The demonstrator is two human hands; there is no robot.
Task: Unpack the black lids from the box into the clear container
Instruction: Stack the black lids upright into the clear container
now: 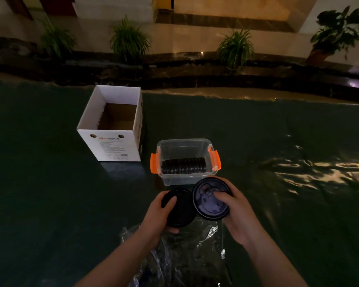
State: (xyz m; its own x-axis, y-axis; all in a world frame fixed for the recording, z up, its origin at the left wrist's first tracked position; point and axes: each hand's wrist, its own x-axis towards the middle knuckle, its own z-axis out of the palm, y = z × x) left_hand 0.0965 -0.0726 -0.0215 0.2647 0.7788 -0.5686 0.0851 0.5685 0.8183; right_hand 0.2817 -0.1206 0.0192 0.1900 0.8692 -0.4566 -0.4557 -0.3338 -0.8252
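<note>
Just beyond the hands, the clear rectangular plastic container (187,160) with orange latches is holding a row of ribbed black round lids (183,165) on edge. Farther off to the left, the white cardboard box (112,129) is standing open, brown floor showing. Left hand (160,216) is gripping a matte black round lid (181,208); right hand (236,210) is pinching a glossy black moulded lid (210,198), tilted. Crinkled clear plastic wrap (187,251) is lying beneath both wrists.
</note>
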